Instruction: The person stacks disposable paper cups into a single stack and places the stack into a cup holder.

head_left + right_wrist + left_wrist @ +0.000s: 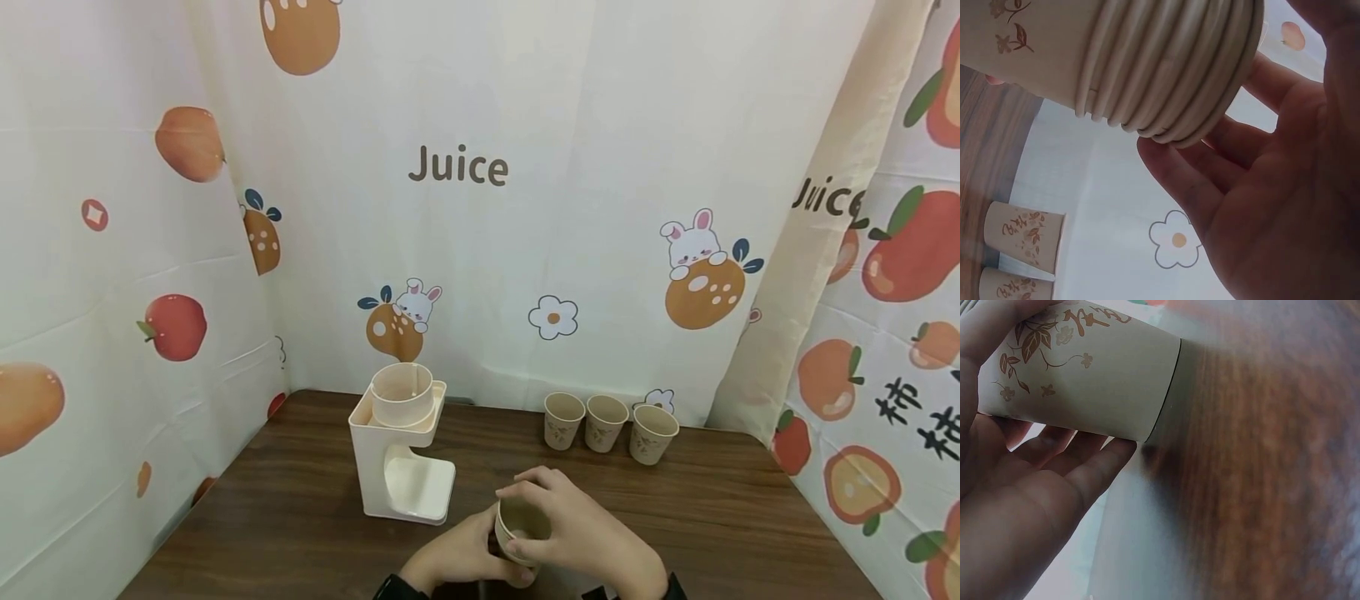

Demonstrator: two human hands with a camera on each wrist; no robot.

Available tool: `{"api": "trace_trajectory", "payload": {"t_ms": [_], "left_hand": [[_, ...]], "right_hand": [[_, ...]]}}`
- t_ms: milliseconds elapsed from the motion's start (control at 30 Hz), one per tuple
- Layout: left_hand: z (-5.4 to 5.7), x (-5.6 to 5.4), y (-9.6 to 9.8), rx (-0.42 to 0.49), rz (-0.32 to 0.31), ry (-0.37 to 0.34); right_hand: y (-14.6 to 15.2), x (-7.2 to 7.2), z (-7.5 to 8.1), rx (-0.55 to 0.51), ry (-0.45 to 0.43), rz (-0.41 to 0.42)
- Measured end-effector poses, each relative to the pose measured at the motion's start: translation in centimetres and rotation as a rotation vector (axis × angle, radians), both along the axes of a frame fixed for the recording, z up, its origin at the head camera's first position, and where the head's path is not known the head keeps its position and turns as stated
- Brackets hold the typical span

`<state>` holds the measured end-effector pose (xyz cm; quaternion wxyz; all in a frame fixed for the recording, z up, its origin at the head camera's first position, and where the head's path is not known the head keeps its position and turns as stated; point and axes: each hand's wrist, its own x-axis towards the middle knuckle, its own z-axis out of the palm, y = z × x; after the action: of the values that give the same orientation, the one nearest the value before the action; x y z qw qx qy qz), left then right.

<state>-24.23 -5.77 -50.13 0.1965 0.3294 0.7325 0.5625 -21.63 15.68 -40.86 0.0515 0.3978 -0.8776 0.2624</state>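
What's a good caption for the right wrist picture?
A right hand holds nested beige paper cups; behind stand two beige flower-patterned paper cups.

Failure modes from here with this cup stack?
1. The rims of the cup stack sit close together, so the right hand might pull off several cups at once.
2. The left hand curls round the lower part; squeezing might dent it.
3. The three cups stand close together; one bump might topple several.

Soft, even light brightens the white fruit-printed fabric curtain [480,242] in the head view; the dark brown wood-grain surface [720,508] looks darker. The left wrist view blurs that surface, while the beige flower-printed paper cup [1100,381] appears sharper. The right wrist view shows the right hand [1285,175] shadowed against paler curtain.
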Motion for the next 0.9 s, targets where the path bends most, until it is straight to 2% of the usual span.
{"api": "trace_trajectory", "payload": {"t_ms": [133, 400, 567, 700, 900], "left_hand": [[0.0, 0.0, 0.0, 0.01, -0.008, 0.008], [-0.3, 0.0, 0.0, 0.035, -0.006, 0.021], [-0.6, -0.1, 0.0, 0.038, -0.003, 0.023], [-0.6, -0.2, 0.0, 0.014, 0.021, 0.059], [-0.6, -0.2, 0.1, 0.012, 0.032, 0.068]], "right_hand": [[0.1, 0.0, 0.1, -0.008, -0.029, 0.001], [0.7, -0.3, 0.3, -0.016, -0.035, -0.068], [1.1, -0.8, 0.1, -0.028, 0.059, -0.089], [1.5, -1.3, -0.1, -0.054, 0.151, -0.101], [2.1, -2.0, -0.5, -0.075, 0.249, -0.165]]}}
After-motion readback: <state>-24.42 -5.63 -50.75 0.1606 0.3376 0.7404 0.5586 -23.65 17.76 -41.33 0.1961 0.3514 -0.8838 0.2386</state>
